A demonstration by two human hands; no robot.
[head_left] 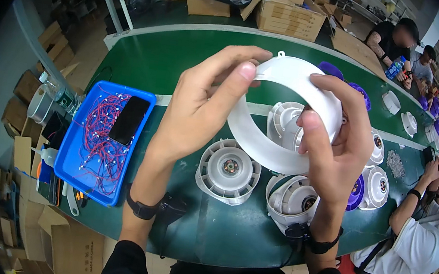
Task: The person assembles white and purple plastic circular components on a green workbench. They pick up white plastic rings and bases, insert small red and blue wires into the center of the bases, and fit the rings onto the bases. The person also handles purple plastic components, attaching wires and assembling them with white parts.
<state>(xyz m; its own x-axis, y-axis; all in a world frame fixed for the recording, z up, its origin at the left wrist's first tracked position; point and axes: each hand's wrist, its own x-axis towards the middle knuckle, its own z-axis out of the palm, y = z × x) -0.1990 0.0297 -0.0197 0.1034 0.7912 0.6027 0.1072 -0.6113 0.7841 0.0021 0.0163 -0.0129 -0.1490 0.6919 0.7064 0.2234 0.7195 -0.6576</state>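
1. White plastic ring [295, 75], with a small looped tab on its upper edge, is held up above the green tabletop [146, 68], between the two hands.
2. The left hand [196, 101] has its thumb and index finger closed on the ring's upper left part.
3. The right hand [342, 141] grips the ring's right side: index finger over the outer face, thumb reaching to the opening.
4. Below the left fingers, toward the body, sits a round white housing [229, 168] with ribs around a metal centre.
5. Just beyond the ring, between both sets of fingers, a second housing [287, 124] shows through the opening; a third housing [291, 198] stands below the right fingers, partly behind the wrist.
6. Well to the left of the left fingers lies a blue tray [71, 165] of tangled red wires [102, 122], a black phone [129, 120] resting on them.
7. Right of the right fingers are another white housing [376, 188], a purple part [355, 193] and a heap of small pieces [396, 164].
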